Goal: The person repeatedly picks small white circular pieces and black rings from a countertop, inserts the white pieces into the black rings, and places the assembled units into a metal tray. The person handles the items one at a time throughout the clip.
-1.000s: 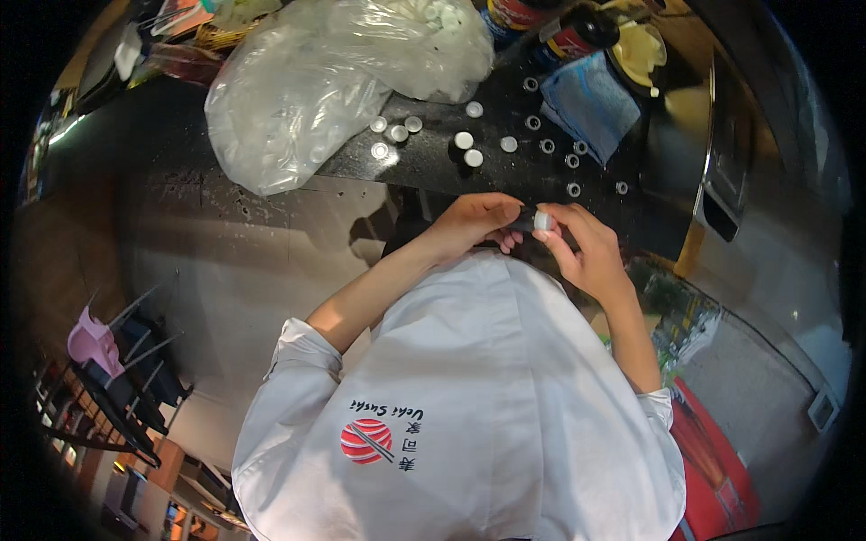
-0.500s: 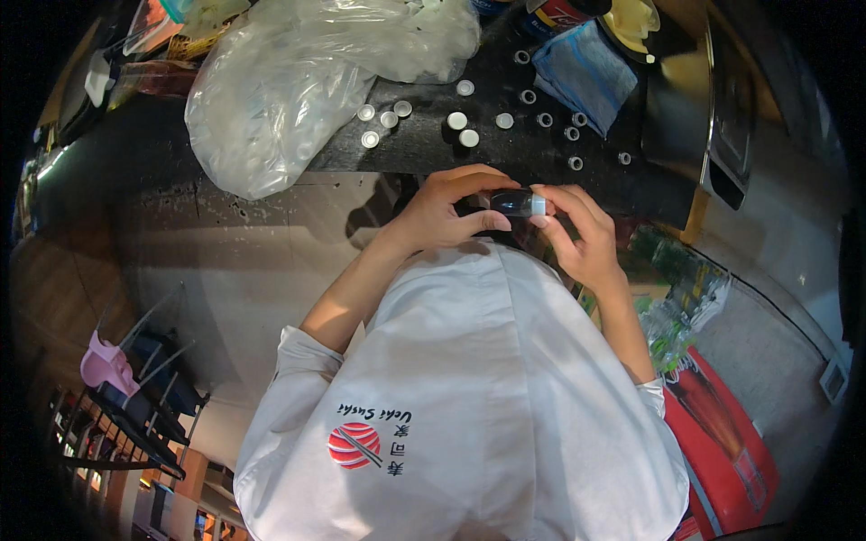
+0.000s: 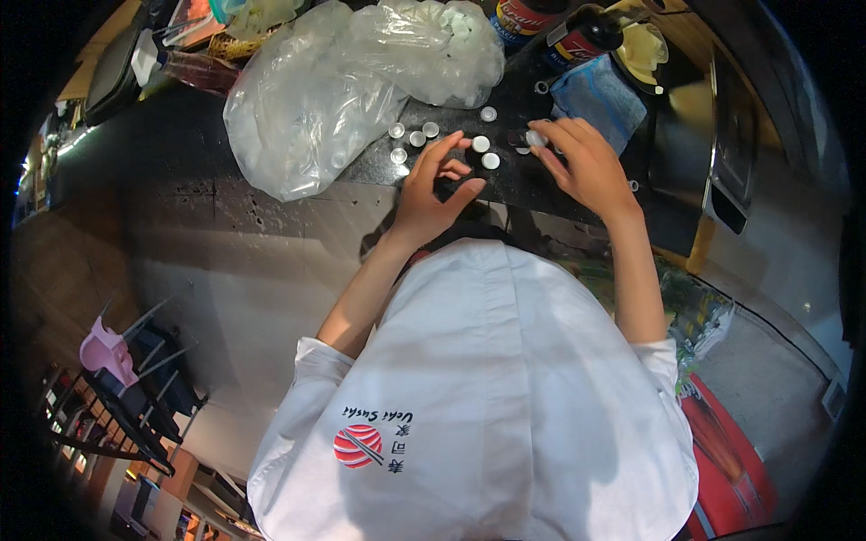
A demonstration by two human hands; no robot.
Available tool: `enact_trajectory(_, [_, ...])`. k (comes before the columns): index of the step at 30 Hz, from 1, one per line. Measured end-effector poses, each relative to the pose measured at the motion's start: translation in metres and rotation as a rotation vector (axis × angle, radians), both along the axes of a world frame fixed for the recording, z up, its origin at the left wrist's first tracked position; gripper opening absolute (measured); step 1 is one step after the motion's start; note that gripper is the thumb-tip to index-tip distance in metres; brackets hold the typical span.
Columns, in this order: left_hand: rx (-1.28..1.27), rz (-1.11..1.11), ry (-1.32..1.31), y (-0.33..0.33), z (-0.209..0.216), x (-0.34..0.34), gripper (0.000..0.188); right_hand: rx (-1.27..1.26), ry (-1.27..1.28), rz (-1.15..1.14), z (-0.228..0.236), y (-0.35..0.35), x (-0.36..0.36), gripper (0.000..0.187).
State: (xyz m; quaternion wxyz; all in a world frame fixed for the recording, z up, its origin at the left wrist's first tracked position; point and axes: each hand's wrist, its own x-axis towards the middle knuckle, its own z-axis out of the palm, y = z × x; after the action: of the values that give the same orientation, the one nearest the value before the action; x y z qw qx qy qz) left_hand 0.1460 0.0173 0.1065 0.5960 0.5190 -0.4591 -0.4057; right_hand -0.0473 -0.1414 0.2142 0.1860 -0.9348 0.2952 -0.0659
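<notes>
Pinched by the fingertips of my right hand (image 3: 586, 167) is a small clear bottle with dark liquid and a white cap (image 3: 535, 139), just over the black table. My left hand (image 3: 433, 194) is empty, its fingers apart and curved above the table's near edge. Beside its fingertips stand two small bottles, seen from above by their white caps (image 3: 481, 144). Several loose white caps (image 3: 417, 139) lie to the left of them, and another cap (image 3: 488, 114) farther back. An uncapped little bottle (image 3: 541, 87) shows beyond my right hand, which hides others.
A large clear plastic bag (image 3: 311, 104) of pale items covers the table's left part. A folded blue cloth (image 3: 600, 104), a dark bottle (image 3: 586, 38) and a yellow item (image 3: 642, 54) sit at the back right. The black table (image 3: 361, 173) ends just before my body.
My hands have parted and moved forward over the table. The left hand has let go of the small capped bottle, which the right hand has carried to beside the standing bottles.
</notes>
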Motion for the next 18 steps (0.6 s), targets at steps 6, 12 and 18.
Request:
enact_trajectory(6, [0.054,0.090,-0.211,0.005,-0.011,0.010,0.057,-0.197,0.196,0.134,-0.061,-0.024,0.012,0.029])
enact_trajectory(12, [0.079,0.112,-0.315,-0.001,-0.009,0.004,0.050,-0.187,0.128,0.129,-0.082,-0.023,0.011,0.034])
enact_trajectory(18, [-0.036,0.230,-0.645,-0.020,-0.017,0.007,0.044,0.118,-0.044,-0.237,-0.047,-0.007,-0.021,0.029])
